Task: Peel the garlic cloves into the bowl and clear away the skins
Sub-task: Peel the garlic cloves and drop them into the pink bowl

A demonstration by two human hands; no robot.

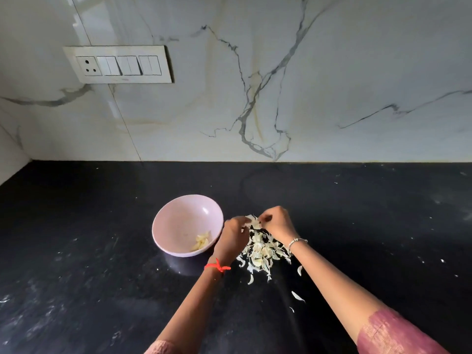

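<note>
A pale pink bowl [178, 221] stands on the black counter, with a few peeled garlic cloves [202, 241] lying in its near right part. Right of the bowl lies a heap of papery garlic skins [263, 251]. Above the far end of that heap both hands meet. My left hand [233, 237] and my right hand [277, 222] each pinch a garlic piece with loose skin [252, 222] between their fingertips. Whether it is one clove or a clump I cannot tell.
The black counter [102, 251] runs back to a marble wall [281, 98] with a switch panel [118, 64] at upper left. A few stray skins [297, 296] lie nearer me, between my forearms.
</note>
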